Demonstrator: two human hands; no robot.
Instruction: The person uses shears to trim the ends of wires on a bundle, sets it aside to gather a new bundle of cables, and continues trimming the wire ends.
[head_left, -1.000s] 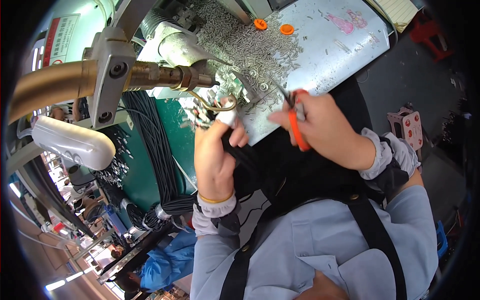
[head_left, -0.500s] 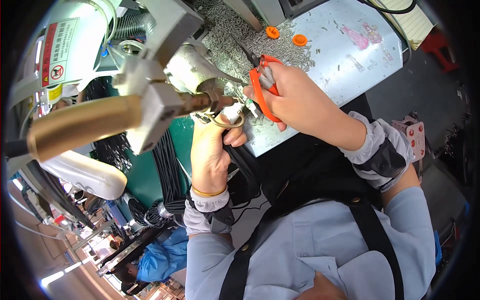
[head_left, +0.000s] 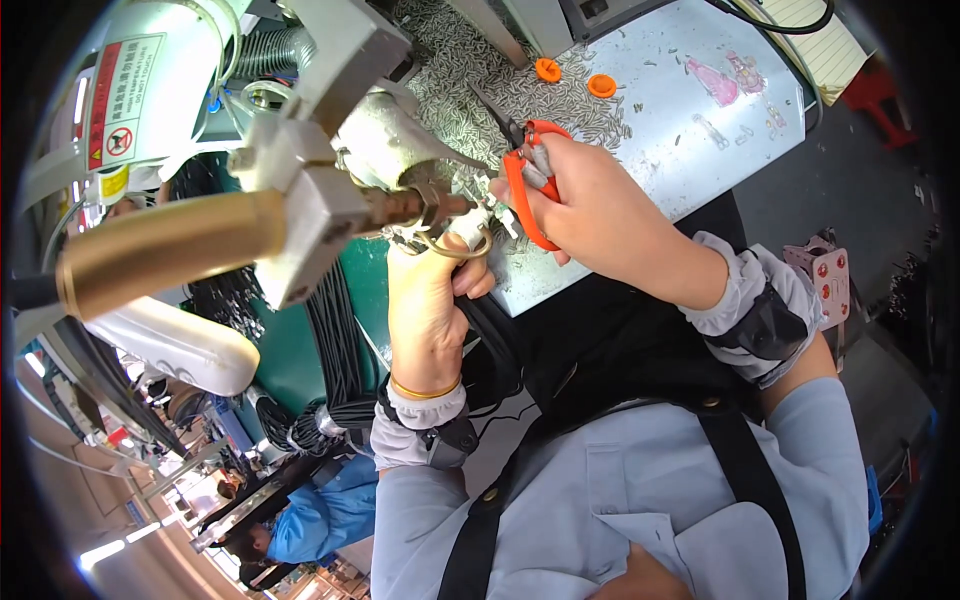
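Orange-handled scissors (head_left: 518, 195) are in my right hand (head_left: 610, 200), whose fingers wrap round the loops. Their dark blades point up and away over a heap of small silvery pieces (head_left: 455, 70). My left hand (head_left: 430, 300) is closed beneath a curved metal guard, gripping black cables (head_left: 495, 335) that hang below its fingers. Small whitish ends (head_left: 505, 215) show between the two hands; their exact kind is too small to make out. Right over the left hand stands a machine's brass-coloured nozzle (head_left: 440, 207), and part of the left fingers is hidden behind it.
A thick brass tube (head_left: 170, 245) and metal block reach in from the left. Two orange rubber rings (head_left: 601, 86) lie on the pale metal tabletop (head_left: 690, 140). Bundled black cables (head_left: 335, 340) lie on the green mat. A person in blue (head_left: 325, 515) sits at lower left.
Both hands stay almost in place, with the scissors still held. The whole view has shifted very slightly.
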